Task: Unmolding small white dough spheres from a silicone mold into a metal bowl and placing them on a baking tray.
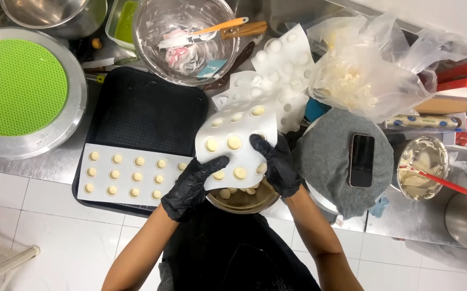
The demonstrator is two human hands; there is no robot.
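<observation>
While both hands grip – one mould [237,141] – bowl [242,200] beneath

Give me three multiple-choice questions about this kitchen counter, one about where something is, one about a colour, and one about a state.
1. Where does the phone lie?
A. on the grey cloth-covered round
B. on the black tray
C. in the steel bowl

2. What colour is the round mat at far left?
A. red
B. green
C. blue

3. What state is the white mould sheet between the hands in?
A. flat on the counter
B. rolled into a tube
C. lifted and held by both gloved hands, left hand and right hand, over a small bowl

Answers: 1 A, the phone rests on grey cloth. 2 B, the mat is bright green. 3 C, both hands grip its lower edge above the bowl.
</observation>
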